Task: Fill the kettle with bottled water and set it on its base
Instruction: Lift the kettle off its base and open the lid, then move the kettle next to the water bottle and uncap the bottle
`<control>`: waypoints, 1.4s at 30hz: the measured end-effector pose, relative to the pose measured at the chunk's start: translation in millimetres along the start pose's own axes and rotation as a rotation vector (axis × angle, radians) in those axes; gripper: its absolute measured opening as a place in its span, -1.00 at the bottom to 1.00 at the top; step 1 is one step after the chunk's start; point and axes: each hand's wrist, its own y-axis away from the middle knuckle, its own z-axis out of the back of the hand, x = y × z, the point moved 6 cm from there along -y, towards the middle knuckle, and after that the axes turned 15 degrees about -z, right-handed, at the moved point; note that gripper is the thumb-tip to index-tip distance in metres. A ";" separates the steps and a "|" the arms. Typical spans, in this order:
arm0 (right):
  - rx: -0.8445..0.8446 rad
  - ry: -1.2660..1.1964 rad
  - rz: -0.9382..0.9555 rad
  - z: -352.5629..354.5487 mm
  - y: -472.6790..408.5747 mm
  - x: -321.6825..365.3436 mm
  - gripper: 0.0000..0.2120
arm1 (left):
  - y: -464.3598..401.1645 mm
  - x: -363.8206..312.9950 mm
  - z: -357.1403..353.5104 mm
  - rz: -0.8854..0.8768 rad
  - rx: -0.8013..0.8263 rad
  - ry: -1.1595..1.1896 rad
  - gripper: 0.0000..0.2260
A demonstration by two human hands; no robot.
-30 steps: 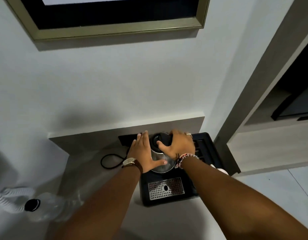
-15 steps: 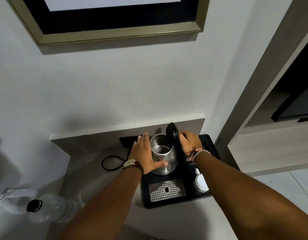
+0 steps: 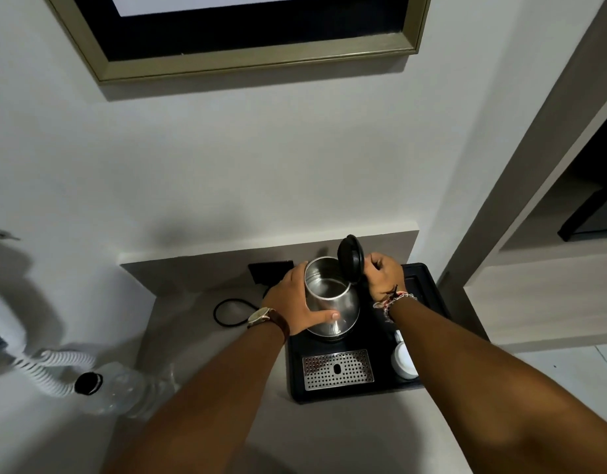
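A steel kettle [image 3: 332, 297] stands upright on the black tray [image 3: 428, 289], its black lid [image 3: 351, 263] flipped up so the bare inside shows. My left hand [image 3: 295, 304] wraps the kettle's left side, thumb across the front. My right hand [image 3: 384, 278] is closed around the handle side, just behind the raised lid; the handle itself is hidden. A clear water bottle [image 3: 120, 390] with a black cap lies on the counter at the lower left, away from both hands.
The tray also holds a perforated metal drip grate [image 3: 336, 369] and a white cup [image 3: 404, 360]. A black cord [image 3: 226, 311] loops on the counter. A white coiled hose [image 3: 52, 366] hangs at the left. A framed picture [image 3: 247, 59] hangs above, shelving at the right.
The kettle's lid, shut a second ago under both hands, has swung open. My right hand moved off the top to the handle side; my left hand stayed on the body.
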 end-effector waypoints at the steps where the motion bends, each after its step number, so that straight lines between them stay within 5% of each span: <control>1: 0.010 -0.001 0.000 -1.4 1.2 4.6 -0.31 | 2.5 -1.5 4.9 0.000 -0.011 0.005 0.16; 5: 0.047 0.017 0.040 -13.5 28.4 36.1 -0.38 | 28.1 -4.6 35.5 -0.003 -0.040 -0.014 0.20; 13: 0.087 -0.028 0.069 -71.2 110.6 56.7 -0.21 | 120.4 20.5 85.2 0.022 -0.080 -0.078 0.17; 23: 0.035 0.006 -0.017 -143.3 197.0 -13.0 -0.41 | 221.9 83.8 57.3 0.078 -0.070 0.054 0.10; 27: 0.036 -0.007 -0.083 -157.0 205.7 -41.4 -0.33 | 232.1 99.9 45.0 0.091 -0.021 0.082 0.10; 42: 0.114 0.000 -0.041 -168.4 222.3 -71.4 -0.55 | 250.5 119.2 23.5 0.123 0.032 0.081 0.12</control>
